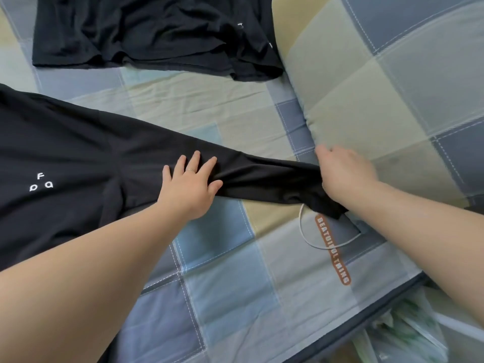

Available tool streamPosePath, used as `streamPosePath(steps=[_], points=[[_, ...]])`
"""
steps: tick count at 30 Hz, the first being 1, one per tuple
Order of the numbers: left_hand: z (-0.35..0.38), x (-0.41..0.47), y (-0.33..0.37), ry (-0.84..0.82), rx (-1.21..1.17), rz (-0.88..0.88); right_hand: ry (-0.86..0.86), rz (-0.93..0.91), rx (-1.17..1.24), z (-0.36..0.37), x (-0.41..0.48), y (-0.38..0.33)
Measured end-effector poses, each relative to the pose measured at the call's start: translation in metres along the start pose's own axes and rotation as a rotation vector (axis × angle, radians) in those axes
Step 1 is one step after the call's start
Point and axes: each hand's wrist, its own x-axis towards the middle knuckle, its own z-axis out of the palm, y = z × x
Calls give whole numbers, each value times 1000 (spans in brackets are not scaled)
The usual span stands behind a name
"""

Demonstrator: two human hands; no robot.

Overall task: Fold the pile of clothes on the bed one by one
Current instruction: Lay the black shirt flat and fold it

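Now L hand (pixel 192 182) lies flat, fingers spread, pinning sleeve (pixel 262 176) near pillow (pixel 379 87). R hand (pixel 345 176), at pillow edge, grips sleeve end, prob. stretching it smooth for folding.

Soft, even light is falling on the checked sheet (pixel 230 271); the left hand (pixel 191 184) is casting faint shadow, the black shirt (pixel 65 142) is losing detail, wide-lens edges are bowing

Black long-sleeved fabric shirt (pixel 65 153) is spread at L on the checked blue-and-yellow bed sheet (pixel 222 284), its sleeve (pixel 262 176) stretched to R. Crumpled black garment (pixel 144 32) is laid behind it, checked padded pillow (pixel 379 87) to R. Thin white cord (pixel 303 231) is looped just before sleeve end.
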Motion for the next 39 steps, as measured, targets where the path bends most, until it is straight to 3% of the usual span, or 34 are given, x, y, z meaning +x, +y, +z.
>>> streamPosePath(steps=[4, 6, 9, 13, 20, 26, 28, 32, 39], points=[[2, 0, -20, 61, 75, -19, 107, -230, 11, 14, 0, -50], [5, 1, -31, 53, 77, -59, 94, -357, 144, 23, 4, -83], [13, 7, -47, -28, 99, -100, 20, -396, 225, 41, 18, -134], [26, 13, -56, -69, 109, -93, -49, -372, 230, 79, 33, -155], [23, 16, -60, -118, 67, -86, 18, -242, 177, 129, 36, -71], [-14, 4, -64, -258, -118, -9, -117, -42, 203, 112, 25, -65], [-26, -10, -75, -206, -136, 51, -88, -45, 222, 90, 21, -86], [-37, -57, -126, 26, -14, 46, -1, -248, 297, 52, -7, -147], [-63, -158, -290, 174, 199, -242, 17, -454, 401, 11, -57, -299]])
